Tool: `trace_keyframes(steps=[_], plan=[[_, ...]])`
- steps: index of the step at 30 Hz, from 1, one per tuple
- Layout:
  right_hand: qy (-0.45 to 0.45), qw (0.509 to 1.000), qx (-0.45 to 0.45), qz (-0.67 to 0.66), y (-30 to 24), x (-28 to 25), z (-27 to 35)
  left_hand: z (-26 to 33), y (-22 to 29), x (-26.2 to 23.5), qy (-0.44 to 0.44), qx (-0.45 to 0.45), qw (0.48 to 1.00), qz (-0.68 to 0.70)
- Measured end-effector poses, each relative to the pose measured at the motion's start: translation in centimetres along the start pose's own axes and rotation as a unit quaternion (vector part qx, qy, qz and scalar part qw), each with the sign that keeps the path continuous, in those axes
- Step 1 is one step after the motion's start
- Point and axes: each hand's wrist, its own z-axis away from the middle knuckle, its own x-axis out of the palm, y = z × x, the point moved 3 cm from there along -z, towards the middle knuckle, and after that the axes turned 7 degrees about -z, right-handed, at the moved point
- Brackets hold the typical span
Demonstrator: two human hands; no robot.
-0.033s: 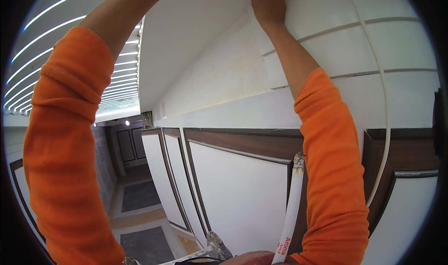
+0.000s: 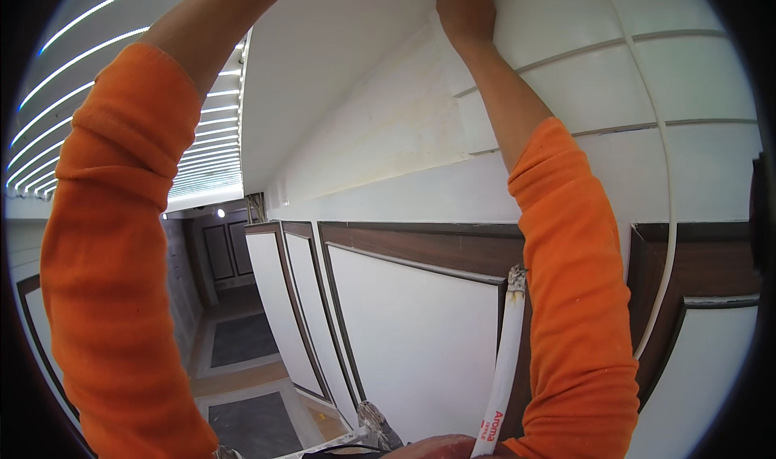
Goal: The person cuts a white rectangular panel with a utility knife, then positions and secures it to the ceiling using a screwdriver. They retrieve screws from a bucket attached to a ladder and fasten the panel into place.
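head view: right hand (image 2: pixel 465 10) raised overhead, arm straight up in orange sleeve (image 2: pixel 566 297), fingers flat against the white ceiling panel (image 2: pixel 347 47) at its edge, gripping nothing visible. left arm (image 2: pixel 121 241) raised too, hand cut off by the frame, state unreadable.

Two long orange sleeves (image 2: pixel 121 241), loose and creased, pushed up the forearms, bare hands
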Motion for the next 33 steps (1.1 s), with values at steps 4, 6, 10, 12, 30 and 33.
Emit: trace_keyframes(steps=[4, 6, 10, 12, 30, 33], plan=[[0.049, 0.997, -0.022, 0.063, 0.6, 0.3, 0.0, -0.3, 0.4, -0.8, -0.014, -0.017, 1.000, -0.006], [0.035, 0.996, 0.032, -0.074, -0.1, -1.4, -0.6, -0.3, 0.2, -1.0, -0.011, -0.016, 1.000, -0.016], [-0.058, 0.934, 0.143, -0.322, -0.7, -3.3, -0.4, -0.4, 0.2, -0.2, -0.006, -0.019, 0.998, -0.051], [-0.063, 0.936, 0.145, -0.314, 1.3, -3.3, -0.6, -0.9, 1.3, 0.4, 0.007, -0.032, 0.999, -0.027], [0.120, 0.975, 0.092, -0.161, 2.7, -13.1, -12.9, -0.7, 1.0, 1.6, 0.111, -0.067, 0.988, -0.080], [0.116, 0.978, 0.093, -0.148, 2.8, -12.9, -12.4, -0.6, 1.1, 0.9, 0.106, -0.061, 0.991, -0.056]])
